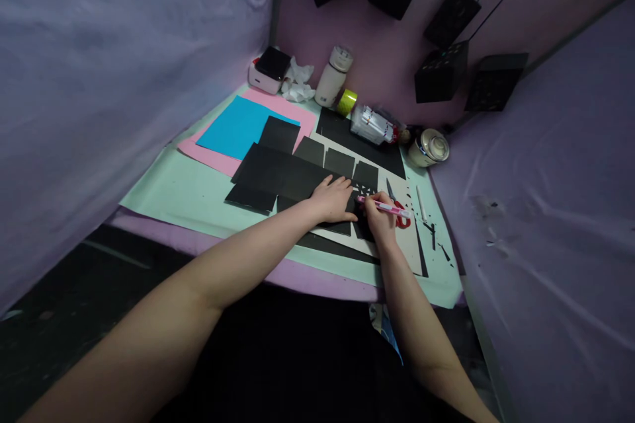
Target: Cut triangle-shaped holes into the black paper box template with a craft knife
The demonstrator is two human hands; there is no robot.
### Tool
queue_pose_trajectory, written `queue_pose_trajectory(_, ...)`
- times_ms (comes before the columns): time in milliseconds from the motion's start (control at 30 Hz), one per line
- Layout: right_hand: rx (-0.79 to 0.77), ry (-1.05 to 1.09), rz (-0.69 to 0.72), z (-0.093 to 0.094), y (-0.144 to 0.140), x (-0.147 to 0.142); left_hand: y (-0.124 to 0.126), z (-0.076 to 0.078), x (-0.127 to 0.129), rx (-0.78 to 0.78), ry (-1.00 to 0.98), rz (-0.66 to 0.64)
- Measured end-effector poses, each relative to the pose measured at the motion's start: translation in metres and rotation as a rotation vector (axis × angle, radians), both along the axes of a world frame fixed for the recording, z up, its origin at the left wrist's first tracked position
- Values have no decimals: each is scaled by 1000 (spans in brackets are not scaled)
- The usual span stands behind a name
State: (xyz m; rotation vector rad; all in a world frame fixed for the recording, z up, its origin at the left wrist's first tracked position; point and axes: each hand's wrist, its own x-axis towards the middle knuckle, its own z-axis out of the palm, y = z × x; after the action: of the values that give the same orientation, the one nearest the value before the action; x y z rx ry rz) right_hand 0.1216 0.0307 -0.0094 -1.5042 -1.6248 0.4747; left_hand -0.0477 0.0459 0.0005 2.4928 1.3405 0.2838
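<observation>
A large black paper cutout (292,175) with several flaps lies flat across the middle of the table. My left hand (332,201) rests on it, palm down with the fingers spread, holding nothing. Just to the right, my right hand (381,219) grips a pink-and-white pen-shaped craft knife (397,210). The knife's tip points left at the black paper, beside a patch of small triangular cut-outs (364,190); the exact contact is too small to make out. Scissors with red handles (403,220) lie right beside my right hand, on a pale board (411,251).
Blue paper (238,127) and pink paper (206,157) lie at left. Along the back stand a pink box (262,79), crumpled tissue (297,89), a bottle (333,76), yellow tape (347,102) and a lidded jar (429,149). A white stick (421,203) and black scraps lie right. Black boxes (441,73) hang above.
</observation>
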Motion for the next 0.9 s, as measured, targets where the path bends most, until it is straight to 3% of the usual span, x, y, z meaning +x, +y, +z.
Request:
queue_pose_trajectory(733, -31, 22, 0, 1, 1, -3, 0, 1, 0, -1, 0, 3)
queue_pose_trajectory(900, 105, -125, 51, -2, -1, -4, 0, -1, 0, 2, -7, 0)
